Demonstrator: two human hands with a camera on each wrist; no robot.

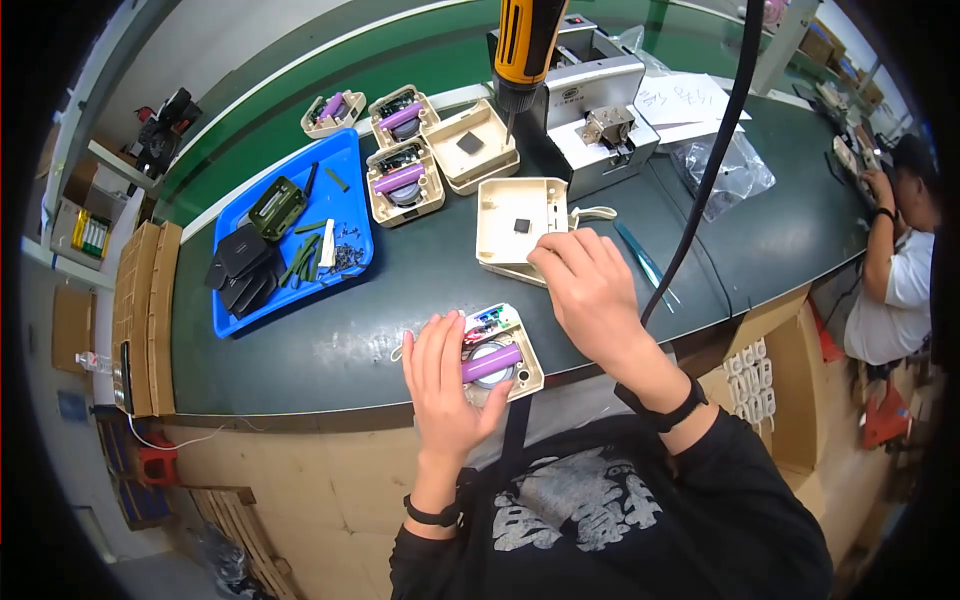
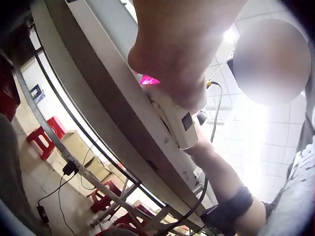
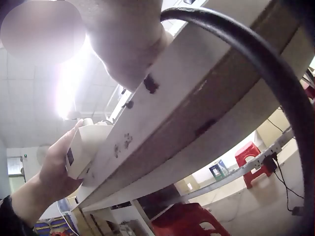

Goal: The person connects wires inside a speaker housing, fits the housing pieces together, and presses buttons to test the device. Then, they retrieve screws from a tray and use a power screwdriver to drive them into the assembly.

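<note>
My left hand point(image 1: 440, 375) grips an open beige device housing point(image 1: 530, 370) at the table's front edge, fingers over its left side and thumb along the near side. Inside the housing lie a purple cylindrical battery point(image 1: 492, 363), a round metal-rimmed part and a circuit board with coloured wires. The same housing point(image 3: 91, 147) shows in the right wrist view with the left hand around its end. My right hand point(image 1: 595, 295) is bent down over the near right corner of a beige shell point(image 1: 497, 225) with a dark square pad inside. Its thumb and fingertips are largely hidden; I cannot tell whether it pinches anything.
A blue tray point(image 1: 360, 215) at left holds black pieces, green strips and small screws. Several housings with purple batteries point(image 1: 400, 180) stand behind. A yellow-black electric screwdriver point(image 1: 525, 45) hangs above, beside a grey machine point(image 1: 600, 130). Tweezers point(image 1: 645, 262) and a black cable point(image 1: 705, 190) are at right.
</note>
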